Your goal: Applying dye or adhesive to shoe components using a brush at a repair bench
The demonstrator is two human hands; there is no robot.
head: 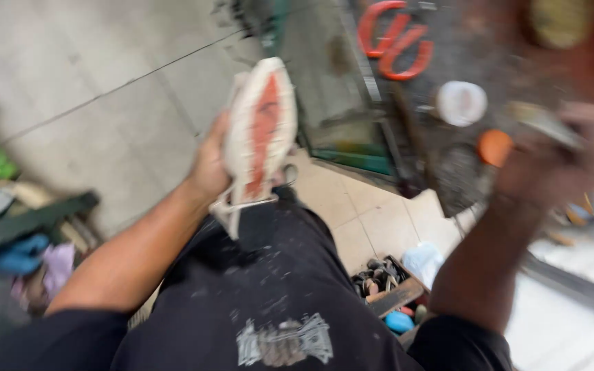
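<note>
One shoe (pixel 261 130), sole up: white with an orange centre strip. Gripped from the side in left hand (pixel 211 165), above the lap. Long axis near vertical in view, toe up and away, heel toward body. Right hand (pixel 551 168) blurred, closed round one thin tool (pixel 551 127) over cluttered surface (pixel 448 172). One red scissors (pixel 394 40), one white lid (pixel 461 103) there.

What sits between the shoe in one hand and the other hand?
In the head view, a white round lid and an orange one lie between the shoe and right hand.
</note>
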